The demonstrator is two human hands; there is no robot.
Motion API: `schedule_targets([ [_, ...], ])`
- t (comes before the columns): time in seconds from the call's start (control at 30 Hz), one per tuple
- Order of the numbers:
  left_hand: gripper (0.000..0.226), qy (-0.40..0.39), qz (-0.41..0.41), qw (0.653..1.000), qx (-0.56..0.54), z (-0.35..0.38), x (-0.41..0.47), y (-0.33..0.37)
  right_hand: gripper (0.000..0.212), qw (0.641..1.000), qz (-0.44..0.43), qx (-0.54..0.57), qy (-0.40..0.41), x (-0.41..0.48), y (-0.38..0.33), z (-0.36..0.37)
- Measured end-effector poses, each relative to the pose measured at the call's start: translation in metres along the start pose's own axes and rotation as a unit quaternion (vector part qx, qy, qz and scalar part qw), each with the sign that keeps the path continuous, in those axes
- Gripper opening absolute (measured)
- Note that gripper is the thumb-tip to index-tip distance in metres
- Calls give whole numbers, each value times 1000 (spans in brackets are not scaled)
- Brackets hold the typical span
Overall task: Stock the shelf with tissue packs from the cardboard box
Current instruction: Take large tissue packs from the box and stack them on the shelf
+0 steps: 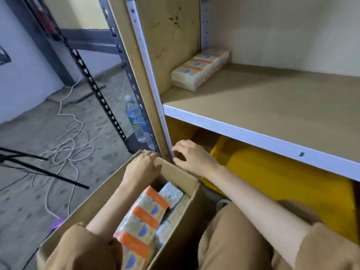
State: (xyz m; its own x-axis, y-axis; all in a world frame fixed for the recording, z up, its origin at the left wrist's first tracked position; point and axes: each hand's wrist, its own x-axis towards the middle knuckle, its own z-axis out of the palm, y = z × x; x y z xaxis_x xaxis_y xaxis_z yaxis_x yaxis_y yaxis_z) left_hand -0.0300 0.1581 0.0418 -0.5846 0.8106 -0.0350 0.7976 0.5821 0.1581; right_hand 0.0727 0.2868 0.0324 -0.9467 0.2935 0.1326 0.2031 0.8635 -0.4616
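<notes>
Beside the pale wooden shelf (272, 98), the left hand (142, 166) is gripping the brown cardboard box's (181, 176) far rim; the right hand (192, 156) is hovering released, fingers loosely curled.

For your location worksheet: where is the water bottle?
In the head view, the water bottle stands on the floor, left of the shelf upright, beyond the cardboard box.

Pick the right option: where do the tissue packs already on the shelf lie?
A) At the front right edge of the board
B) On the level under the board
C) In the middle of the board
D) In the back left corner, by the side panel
D: the tissue packs lie in a row in the back left corner of the shelf, beside the left side panel.
</notes>
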Motion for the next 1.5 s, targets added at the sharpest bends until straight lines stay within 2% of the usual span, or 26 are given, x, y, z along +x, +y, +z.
schedule_targets([
  [0.3,39,-64,-128,989,-35,53,-108,-54,44,982,-41,-41,-179,-19,-48,97],
  [0.5,63,-108,-255,953,-125,81,-125,-91,54,963,-104,-65,-241,0,-69,136],
  [0.57,69,-139,-292,935,-146,88,-128,-101,65,947,-135,-89,-279,14,-77,150],
  [0.63,65,-161,-307,923,-164,95,-131,-110,74,922,-162,-127,-328,30,-84,166],
  [0.67,64,-166,-315,918,-177,98,-132,-113,74,908,-174,-147,-351,37,-89,173],
  [0.73,76,-171,-333,903,-209,107,-134,-122,70,884,-189,-179,-388,48,-96,184],
  [0.83,86,-186,-352,882,-252,117,-134,-129,67,869,-188,-193,-415,57,-102,194],
  [0.97,49,-154,-341,889,-266,123,-133,-131,69,864,-195,-200,-418,61,-105,190],
  [1.0,47,-142,-335,894,-263,121,-133,-129,68,863,-196,-200,-421,62,-104,187],
  [1.1,49,-109,-310,911,-250,107,-131,-120,66,875,-190,-198,-399,62,-99,177],
  [1.23,53,-89,-241,950,-176,63,-117,-106,68,915,-173,-189,-313,58,-91,137],
  [1.37,56,-58,-180,976,-108,3,-92,-83,65,945,-156,-183,-221,58,-88,63],
  [1.5,60,25,-115,992,-44,-61,-59,-43,64,964,-123,-201,-121,56,-83,-24],
])
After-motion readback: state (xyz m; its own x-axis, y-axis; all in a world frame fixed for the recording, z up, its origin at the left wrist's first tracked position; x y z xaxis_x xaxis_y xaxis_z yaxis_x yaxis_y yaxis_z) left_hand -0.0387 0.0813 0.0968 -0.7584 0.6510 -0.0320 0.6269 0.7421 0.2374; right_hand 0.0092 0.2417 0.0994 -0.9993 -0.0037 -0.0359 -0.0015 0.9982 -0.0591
